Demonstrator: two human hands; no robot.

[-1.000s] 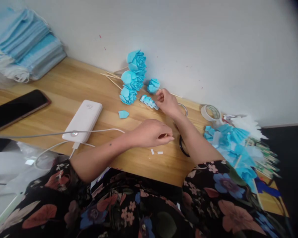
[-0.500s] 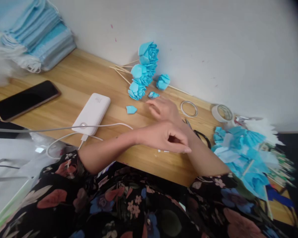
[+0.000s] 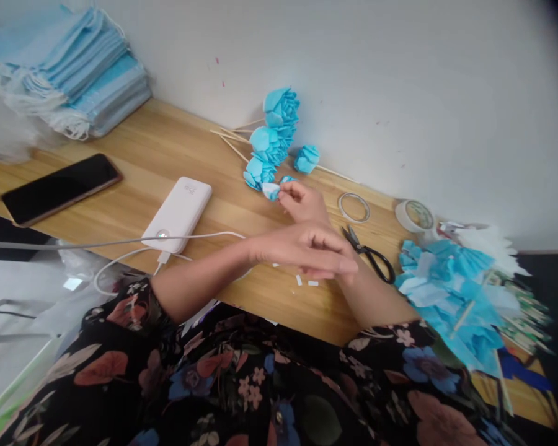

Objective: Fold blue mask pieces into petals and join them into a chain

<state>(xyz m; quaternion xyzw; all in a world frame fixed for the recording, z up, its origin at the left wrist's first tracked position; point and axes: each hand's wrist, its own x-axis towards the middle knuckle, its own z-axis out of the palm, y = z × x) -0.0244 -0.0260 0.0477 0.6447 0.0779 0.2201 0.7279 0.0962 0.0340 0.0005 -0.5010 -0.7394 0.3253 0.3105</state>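
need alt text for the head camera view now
A person's right hand pinches a blue petal near blue artificial flowers, the left hand in front of the right forearm. Scissors, a power bank and a phone lie on the table.

the right hand (image 3: 304, 201) is now pinching the blue petal (image 3: 270, 191), which is no longer lying on the table (image 3: 235, 207); the scissors (image 3: 363, 249) are showing more fully beside the right forearm (image 3: 369, 297) than before.

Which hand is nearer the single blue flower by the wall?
Right. The right hand, pinching a petal, is just in front of the flower; the left hand is farther, toward the person's body.
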